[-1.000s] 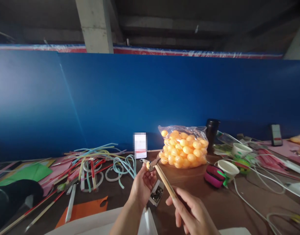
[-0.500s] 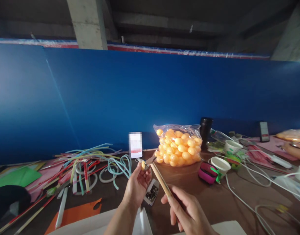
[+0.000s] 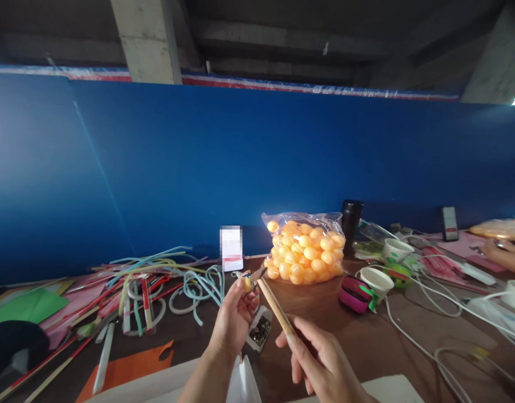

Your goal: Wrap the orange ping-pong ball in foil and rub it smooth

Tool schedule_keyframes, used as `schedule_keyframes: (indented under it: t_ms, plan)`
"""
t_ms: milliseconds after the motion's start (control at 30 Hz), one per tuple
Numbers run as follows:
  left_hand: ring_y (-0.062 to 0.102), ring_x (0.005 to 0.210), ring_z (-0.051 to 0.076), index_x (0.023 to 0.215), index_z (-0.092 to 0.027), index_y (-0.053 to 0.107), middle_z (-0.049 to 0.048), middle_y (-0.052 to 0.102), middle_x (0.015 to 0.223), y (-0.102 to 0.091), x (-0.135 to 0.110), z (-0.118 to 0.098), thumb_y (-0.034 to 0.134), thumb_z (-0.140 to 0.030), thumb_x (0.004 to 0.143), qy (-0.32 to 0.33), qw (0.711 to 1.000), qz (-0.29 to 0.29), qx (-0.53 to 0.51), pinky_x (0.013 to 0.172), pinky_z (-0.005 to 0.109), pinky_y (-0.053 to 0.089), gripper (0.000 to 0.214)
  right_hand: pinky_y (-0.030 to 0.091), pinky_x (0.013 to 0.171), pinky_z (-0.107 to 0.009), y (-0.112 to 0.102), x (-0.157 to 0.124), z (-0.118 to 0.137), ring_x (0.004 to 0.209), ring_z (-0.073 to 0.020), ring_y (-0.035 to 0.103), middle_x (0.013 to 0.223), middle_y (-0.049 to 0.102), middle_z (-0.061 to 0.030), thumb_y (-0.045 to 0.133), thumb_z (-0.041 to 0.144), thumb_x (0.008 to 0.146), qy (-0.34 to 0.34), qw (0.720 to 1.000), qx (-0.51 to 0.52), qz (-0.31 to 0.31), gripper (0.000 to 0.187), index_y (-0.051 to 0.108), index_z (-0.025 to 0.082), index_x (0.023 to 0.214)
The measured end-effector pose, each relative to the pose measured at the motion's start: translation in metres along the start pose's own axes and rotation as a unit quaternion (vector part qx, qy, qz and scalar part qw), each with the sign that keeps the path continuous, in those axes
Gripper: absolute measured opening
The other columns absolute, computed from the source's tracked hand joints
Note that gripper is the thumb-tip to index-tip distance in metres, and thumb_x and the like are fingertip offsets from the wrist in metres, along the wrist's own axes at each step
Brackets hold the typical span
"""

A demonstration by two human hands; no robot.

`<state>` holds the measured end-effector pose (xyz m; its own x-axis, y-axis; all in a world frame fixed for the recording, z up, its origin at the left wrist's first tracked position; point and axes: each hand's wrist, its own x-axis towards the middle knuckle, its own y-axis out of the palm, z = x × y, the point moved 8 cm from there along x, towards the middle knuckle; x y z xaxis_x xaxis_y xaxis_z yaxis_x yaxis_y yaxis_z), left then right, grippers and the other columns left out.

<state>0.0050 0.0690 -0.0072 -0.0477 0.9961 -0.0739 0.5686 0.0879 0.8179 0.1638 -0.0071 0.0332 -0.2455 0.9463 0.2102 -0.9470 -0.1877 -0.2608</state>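
Note:
My right hand (image 3: 320, 358) is wrapped round the pale wooden handle of a small hammer (image 3: 276, 308). Its dark head lies across the far end, close to the fingers of my left hand (image 3: 236, 308). Those fingers pinch a small yellowish piece with a shiny metal part (image 3: 249, 284); its exact kind is too small to make out. Just beyond the fingertips, the hammer head seems to meet or nearly meet this piece. Below and between both hands stands a small white box (image 3: 260, 330) of little dark metal parts.
A clear bag of orange balls (image 3: 305, 252) leans against the blue partition (image 3: 240, 157), beside a black bottle (image 3: 351, 224). Rods and tubes (image 3: 148, 285) crowd the left. Paper cups (image 3: 377, 282), a magenta pouch (image 3: 355, 295) and white cables lie right. Another person's hand (image 3: 505, 254) is far right.
Both hands keep nearly the same pose and hold. The whole view has shifted very slightly to the left; the hammer head remains by the piece in my left fingers.

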Motion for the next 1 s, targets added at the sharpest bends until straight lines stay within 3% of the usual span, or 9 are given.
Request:
schedule_keyframes:
  t_ms: [200, 533, 700, 900, 1000]
  plan:
    - [0.062, 0.072, 0.012, 0.11, -0.015, 0.063, 0.0057, 0.067, 0.088, 0.005, 0.0, -0.002, 0.068, -0.024, 0.081, -0.001, 1.0, 0.019, -0.009, 0.067, 0.023, 0.053, 0.03, 0.037, 0.033, -0.016, -0.003, 0.001, -0.002, 0.041, -0.0074, 0.054, 0.084, 0.069, -0.0066, 0.047, 0.055, 0.093, 0.014, 1.0, -0.001, -0.011, 0.046, 0.062, 0.016, 0.113]
    - [0.062, 0.07, 0.013, 0.107, -0.014, 0.064, 0.0058, 0.067, 0.084, 0.002, -0.002, -0.002, 0.064, -0.02, 0.083, -0.009, 0.999, 0.003, -0.03, 0.066, 0.025, 0.053, 0.025, 0.035, 0.032, -0.015, -0.002, 0.0, -0.007, 0.041, -0.0066, 0.052, 0.086, 0.068, -0.0056, 0.048, 0.054, 0.093, 0.022, 1.0, 0.0, -0.001, 0.044, 0.061, 0.017, 0.113]
    - [0.063, 0.071, 0.013, 0.109, -0.015, 0.065, 0.005, 0.067, 0.083, 0.003, -0.001, -0.003, 0.064, -0.018, 0.082, -0.009, 0.998, 0.013, -0.053, 0.066, 0.025, 0.053, 0.027, 0.036, 0.035, -0.015, -0.002, 0.0, -0.001, 0.04, -0.0065, 0.049, 0.07, 0.064, -0.0017, 0.047, 0.054, 0.093, 0.023, 1.0, 0.005, 0.0, 0.045, 0.062, 0.016, 0.111]
    - [0.063, 0.074, 0.014, 0.117, -0.016, 0.063, 0.0063, 0.067, 0.091, 0.007, -0.004, -0.007, 0.062, -0.021, 0.084, -0.007, 0.998, 0.034, -0.044, 0.068, 0.026, 0.054, 0.033, 0.036, 0.034, -0.016, 0.001, -0.001, 0.004, 0.043, -0.0075, 0.054, 0.088, 0.067, -0.0071, 0.048, 0.056, 0.092, 0.011, 1.0, 0.017, 0.01, 0.046, 0.061, 0.017, 0.112]
    - [0.063, 0.074, 0.014, 0.119, -0.017, 0.062, 0.0068, 0.068, 0.091, 0.008, -0.005, -0.008, 0.063, -0.021, 0.084, -0.006, 0.998, 0.034, -0.047, 0.069, 0.026, 0.054, 0.036, 0.036, 0.035, -0.016, -0.003, -0.002, 0.005, 0.04, -0.007, 0.049, 0.068, 0.064, -0.0021, 0.047, 0.057, 0.092, 0.014, 1.0, 0.018, 0.005, 0.045, 0.063, 0.016, 0.103]
